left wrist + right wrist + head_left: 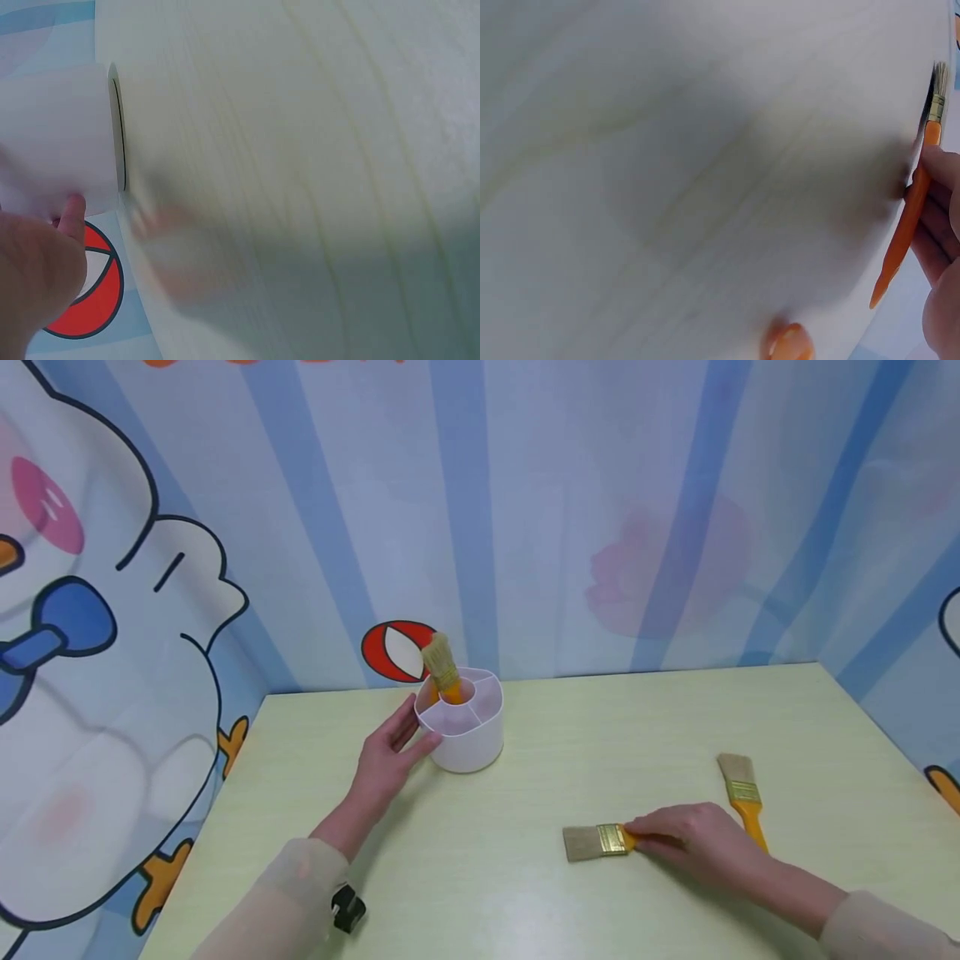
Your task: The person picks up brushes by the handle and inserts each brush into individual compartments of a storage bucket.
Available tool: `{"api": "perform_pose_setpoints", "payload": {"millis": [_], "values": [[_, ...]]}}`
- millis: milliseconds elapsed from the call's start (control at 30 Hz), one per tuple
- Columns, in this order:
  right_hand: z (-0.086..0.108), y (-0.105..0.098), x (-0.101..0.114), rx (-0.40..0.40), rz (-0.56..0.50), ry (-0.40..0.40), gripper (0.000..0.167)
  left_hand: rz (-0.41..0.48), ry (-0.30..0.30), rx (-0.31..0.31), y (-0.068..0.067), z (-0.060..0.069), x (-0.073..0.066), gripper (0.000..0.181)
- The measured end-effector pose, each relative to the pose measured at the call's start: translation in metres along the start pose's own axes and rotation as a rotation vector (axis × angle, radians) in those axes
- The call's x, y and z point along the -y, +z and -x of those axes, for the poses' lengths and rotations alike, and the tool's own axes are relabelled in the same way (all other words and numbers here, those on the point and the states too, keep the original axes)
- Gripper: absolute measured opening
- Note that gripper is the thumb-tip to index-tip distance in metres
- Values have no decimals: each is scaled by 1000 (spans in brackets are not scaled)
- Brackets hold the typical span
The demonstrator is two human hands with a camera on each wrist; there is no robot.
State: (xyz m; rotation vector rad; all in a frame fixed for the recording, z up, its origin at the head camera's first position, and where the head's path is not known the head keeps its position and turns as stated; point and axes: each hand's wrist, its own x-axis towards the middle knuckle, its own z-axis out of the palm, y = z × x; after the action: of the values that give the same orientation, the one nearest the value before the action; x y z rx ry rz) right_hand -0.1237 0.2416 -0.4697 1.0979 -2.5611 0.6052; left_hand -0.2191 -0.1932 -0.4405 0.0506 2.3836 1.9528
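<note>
While the holder [471, 748] is gripped by the left hand [388, 760], a brush [600, 841] is pinched by the right hand [699, 842]

Lower right in the head view, the right hand [701, 842] hid from us most of the handle of the held brush [592, 842]; the left wrist view's left edge cut off the white holder [56, 135].

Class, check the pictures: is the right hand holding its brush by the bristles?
No, the right hand pinches the brush by its orange handle.
</note>
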Motion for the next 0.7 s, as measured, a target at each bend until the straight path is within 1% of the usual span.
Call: {"api": "perform_pose_setpoints", "payload": {"millis": [133,300,367,533,600,700], "values": [[-8,-4,1,26,-77,105,29,5,-5,-4,0,0,-1,83],[-21,-12,3,55,-225,295,24,3,-9,-10,0,0,-2,83],[-27,-14,3,46,-306,367,23,3,-6,-9,0,-1,-2,84],[-48,-19,4,-6,-526,533,24,8,0,-5,0,-1,-2,85],[-57,-21,6,-19,-588,591,27,8,3,-5,0,0,-2,85],[-74,-24,9,-43,-666,658,32,11,6,-4,0,1,-2,84]]}}
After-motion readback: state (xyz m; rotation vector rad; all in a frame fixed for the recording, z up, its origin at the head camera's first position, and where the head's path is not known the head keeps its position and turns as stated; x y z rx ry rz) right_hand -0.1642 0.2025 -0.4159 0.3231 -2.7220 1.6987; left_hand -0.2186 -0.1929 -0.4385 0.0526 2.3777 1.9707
